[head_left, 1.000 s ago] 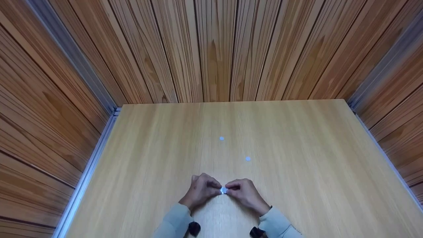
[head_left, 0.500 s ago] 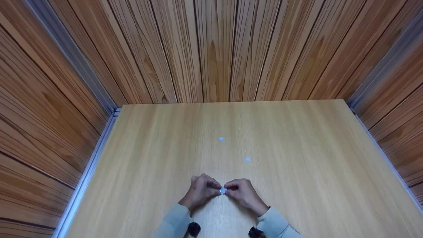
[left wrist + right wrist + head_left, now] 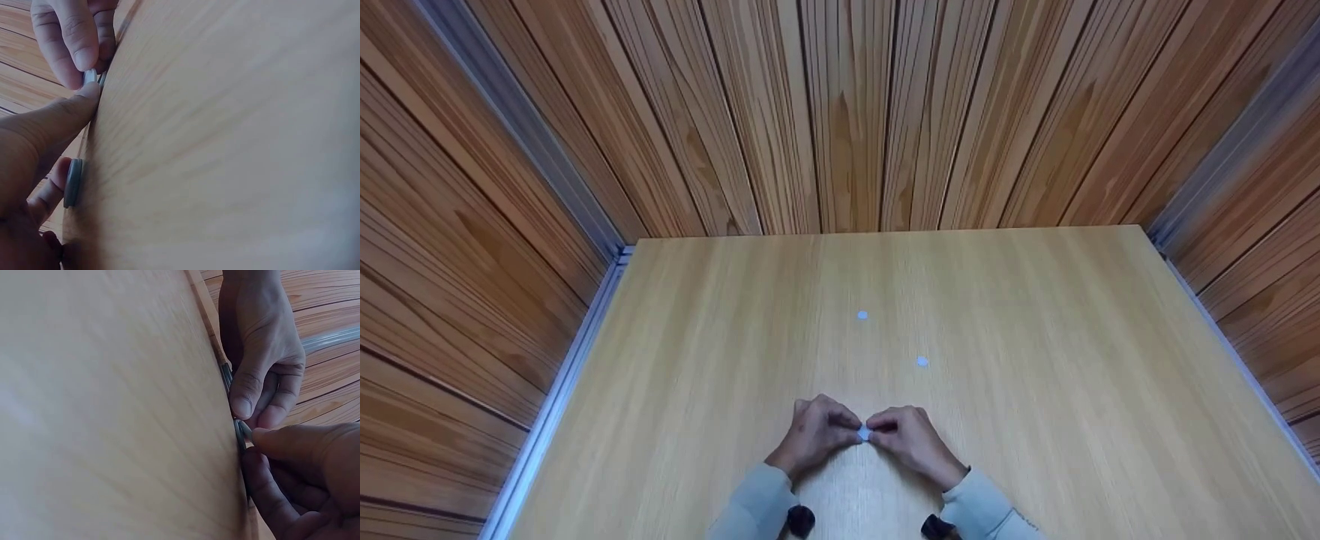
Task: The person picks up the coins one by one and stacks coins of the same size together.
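Between the two hands, in the head view, sits a small pale round disc (image 3: 864, 433), low over the table near its front. My left hand (image 3: 813, 431) pinches it from the left with thumb and fingertips, and my right hand (image 3: 913, 442) from the right. A pale, tilted disc edge (image 3: 90, 76) shows at the meeting fingertips in the left wrist view, with a darker green-grey rim (image 3: 240, 434) close below in the right wrist view. Another grey-green disc (image 3: 73, 183) lies edge-on against a lower finger of my left hand; the head view hides it.
Two more pale discs lie farther out on the wooden table (image 3: 720, 337): a far disc (image 3: 862, 315) and a nearer disc (image 3: 922, 361) to its right. Wood-plank walls (image 3: 851, 112) and metal rails (image 3: 562, 420) border the table. Each wrist carries a small black device (image 3: 800, 519).
My right hand has shifted slightly left, closing the gap between the hands, and the pale disc has moved a little left with it. My left hand stays nearly still.
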`<state>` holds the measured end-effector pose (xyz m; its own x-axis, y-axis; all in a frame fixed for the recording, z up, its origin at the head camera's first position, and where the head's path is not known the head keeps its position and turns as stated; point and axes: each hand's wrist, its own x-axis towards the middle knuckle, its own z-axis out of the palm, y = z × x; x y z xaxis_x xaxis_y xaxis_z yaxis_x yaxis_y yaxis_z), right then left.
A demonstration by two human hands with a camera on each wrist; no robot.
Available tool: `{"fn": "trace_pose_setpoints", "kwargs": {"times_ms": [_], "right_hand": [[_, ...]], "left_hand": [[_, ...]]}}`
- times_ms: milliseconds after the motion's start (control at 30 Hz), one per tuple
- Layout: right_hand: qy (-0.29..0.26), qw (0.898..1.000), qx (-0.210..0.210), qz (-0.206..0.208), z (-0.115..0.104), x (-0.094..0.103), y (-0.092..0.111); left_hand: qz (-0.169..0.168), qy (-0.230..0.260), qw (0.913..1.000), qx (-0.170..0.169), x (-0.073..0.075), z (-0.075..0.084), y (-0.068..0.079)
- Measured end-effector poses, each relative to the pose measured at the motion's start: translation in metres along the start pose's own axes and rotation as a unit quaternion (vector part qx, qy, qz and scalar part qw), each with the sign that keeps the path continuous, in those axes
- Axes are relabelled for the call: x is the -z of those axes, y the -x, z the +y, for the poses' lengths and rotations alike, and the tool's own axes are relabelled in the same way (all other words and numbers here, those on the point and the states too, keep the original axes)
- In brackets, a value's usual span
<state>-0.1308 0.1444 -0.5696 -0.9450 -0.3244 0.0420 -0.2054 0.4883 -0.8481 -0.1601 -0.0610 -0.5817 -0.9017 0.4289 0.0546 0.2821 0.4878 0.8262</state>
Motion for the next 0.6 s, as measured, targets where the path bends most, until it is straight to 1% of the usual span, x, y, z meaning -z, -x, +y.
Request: {"fn": "trace_pose_setpoints", "kwargs": {"times_ms": [133, 400, 600], "right_hand": [[-0.001, 1.000, 0.001, 0.001, 0.0006, 0.0001, -0.0002], [-0.008, 1.000, 0.018, 0.011, 0.0022, -0.0008, 0.0019], [-0.010, 1.000, 0.011, 0.015, 0.0007, -0.0014, 0.0027]], "left_hand": [[-0.005, -0.005, 0.9999, 0.007, 0.0004, 0.0005, -0.0006], [-0.010, -0.019, 0.9996, 0.019, 0.0006, 0.0018, -0.0005], [-0.014, -0.021, 0.9992, 0.030, 0.0009, 0.0025, -0.0007]]}}
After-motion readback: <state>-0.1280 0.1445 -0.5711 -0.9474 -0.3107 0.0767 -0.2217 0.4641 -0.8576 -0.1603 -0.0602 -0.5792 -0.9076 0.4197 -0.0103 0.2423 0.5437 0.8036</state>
